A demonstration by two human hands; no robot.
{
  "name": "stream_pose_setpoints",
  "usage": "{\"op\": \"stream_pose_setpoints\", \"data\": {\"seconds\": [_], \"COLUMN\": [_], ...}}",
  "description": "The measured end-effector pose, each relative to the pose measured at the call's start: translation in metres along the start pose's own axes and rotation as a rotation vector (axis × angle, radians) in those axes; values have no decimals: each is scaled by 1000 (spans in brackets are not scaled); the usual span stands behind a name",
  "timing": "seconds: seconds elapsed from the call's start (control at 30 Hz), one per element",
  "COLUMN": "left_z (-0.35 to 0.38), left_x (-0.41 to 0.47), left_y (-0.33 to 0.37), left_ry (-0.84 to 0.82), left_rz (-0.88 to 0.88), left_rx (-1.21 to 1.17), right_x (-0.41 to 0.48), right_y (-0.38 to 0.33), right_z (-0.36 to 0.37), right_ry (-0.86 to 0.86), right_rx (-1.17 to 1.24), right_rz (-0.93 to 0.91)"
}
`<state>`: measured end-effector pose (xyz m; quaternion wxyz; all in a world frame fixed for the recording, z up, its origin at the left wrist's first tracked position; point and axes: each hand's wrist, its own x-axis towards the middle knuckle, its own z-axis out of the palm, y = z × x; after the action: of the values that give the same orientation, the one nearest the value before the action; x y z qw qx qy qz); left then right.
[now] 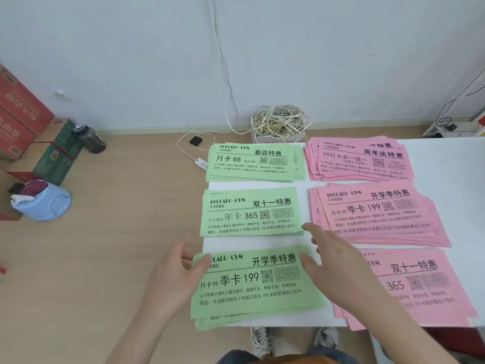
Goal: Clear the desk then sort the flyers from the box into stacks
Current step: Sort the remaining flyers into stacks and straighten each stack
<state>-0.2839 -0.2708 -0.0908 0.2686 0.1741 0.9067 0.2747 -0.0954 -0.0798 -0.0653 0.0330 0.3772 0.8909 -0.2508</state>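
Observation:
Six flyer stacks lie on the white desk (446,164): a far green stack (252,162), a middle green stack (249,214) and a near green stack (257,287) in the left column, and a far pink stack (359,158), a middle pink stack (378,214) and a near pink stack (420,287) in the right column. My left hand (175,274) touches the near green stack's left edge with thumb and fingers. My right hand (333,256) hovers with fingers spread, thumb on that stack's upper right corner, holding nothing.
Behind the desk stands a white box of tangled cables (279,124), with a power strip (200,164) and a black adapter (195,140) on the wooden floor. At the left are red cartons (18,111), green boxes (56,156), a dark bottle (89,137) and a blue tub (44,200).

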Motion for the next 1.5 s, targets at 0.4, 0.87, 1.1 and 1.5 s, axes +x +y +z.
{"op": "stream_pose_setpoints", "data": {"seconds": [0.4,0.87,1.1,1.5], "left_z": [33,14,14,33], "left_x": [-31,-65,-51,-26], "left_y": [-13,20,21,14], "left_ry": [6,199,163,194], "left_rz": [-177,185,280,470], "left_rx": [-358,-587,-674,-586], "right_x": [-30,-23,-31,-20], "right_y": [0,26,21,9], "right_z": [40,24,35,67], "right_ry": [-31,-32,377,697], "right_rx": [174,948,667,558], "right_rz": [-21,-123,-401,-356]}}
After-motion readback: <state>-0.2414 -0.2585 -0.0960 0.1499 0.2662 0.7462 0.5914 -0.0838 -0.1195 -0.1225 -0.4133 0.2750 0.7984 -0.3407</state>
